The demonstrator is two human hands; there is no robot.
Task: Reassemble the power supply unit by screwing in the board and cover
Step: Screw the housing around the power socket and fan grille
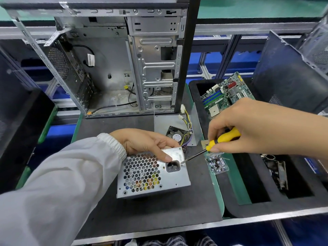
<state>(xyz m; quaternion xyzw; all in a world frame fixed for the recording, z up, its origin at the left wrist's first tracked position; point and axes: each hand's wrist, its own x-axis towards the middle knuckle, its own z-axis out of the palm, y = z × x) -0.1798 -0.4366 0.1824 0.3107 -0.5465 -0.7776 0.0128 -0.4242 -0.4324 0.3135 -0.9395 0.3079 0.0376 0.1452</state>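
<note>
Left hand [143, 142] gripping power supply unit [152, 173] top edge, right hand [248, 126] holding screwdriver [213, 144], tip at socket-side screw [182, 164]

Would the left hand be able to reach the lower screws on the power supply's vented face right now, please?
Probably yes: the left hand rests on the power supply top, and the lower corner screws lie uncovered, though it would have to stop steadying the unit.

A single wide-angle head view looks forward and steeply down from close above the near edge of the workbench mat [142, 210], its far edge met by the open computer case [113, 68].
</note>
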